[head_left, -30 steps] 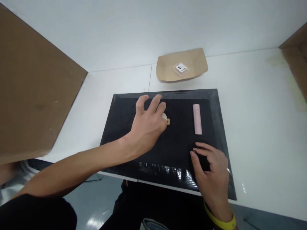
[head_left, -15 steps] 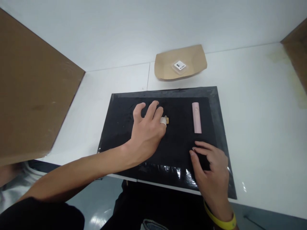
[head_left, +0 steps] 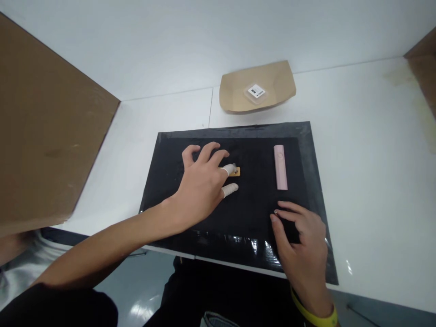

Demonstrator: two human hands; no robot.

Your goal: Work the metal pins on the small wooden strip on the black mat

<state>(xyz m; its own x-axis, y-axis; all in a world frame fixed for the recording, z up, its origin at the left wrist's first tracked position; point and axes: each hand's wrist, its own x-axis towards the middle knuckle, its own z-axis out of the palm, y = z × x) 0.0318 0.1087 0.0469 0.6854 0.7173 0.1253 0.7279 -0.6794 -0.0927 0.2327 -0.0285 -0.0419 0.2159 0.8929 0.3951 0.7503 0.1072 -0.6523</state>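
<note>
Fingertip of my left hand (head_left: 200, 181) presses the small tan chip (head_left: 235, 171), nothing gripped; pink stick (head_left: 280, 167) at three o'clock untouched; right hand (head_left: 299, 250) rests flat, open, on the mat (head_left: 170, 154).

The left hand (head_left: 200, 186) now lies lower and flatter, its fingers (head_left: 229, 170) spread. The capped thumb now shows, just below the small tan piece (head_left: 236, 171).

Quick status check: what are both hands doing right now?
Left hand open, covered fingertip touching small tan piece. Right hand flat on black mat, empty. Pink stick lies clear, untouched.
</note>
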